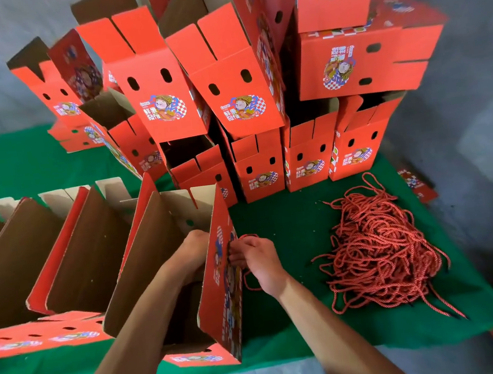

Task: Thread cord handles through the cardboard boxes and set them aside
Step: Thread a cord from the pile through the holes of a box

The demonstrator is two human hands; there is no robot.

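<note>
Both hands work one open box (219, 283) at the counter's (289, 218) near edge — left hand (192, 249) inside, grip unclear, right hand (255, 258) pinching a red cord (250, 279) at its outer wall. Cord pile (380, 248) waits right — stacked boxes (228, 96) behind show bare holes, so much remains.

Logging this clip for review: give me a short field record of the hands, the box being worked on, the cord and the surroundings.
left hand: reaches inside the open box, fingers hidden
right hand: outside the box's printed wall, pinching a cord against it
cord pile: loose on the green cloth, right of the hand
stacked boxes: piled behind, handle holes showing
flat boxes: in a row at the left
</note>
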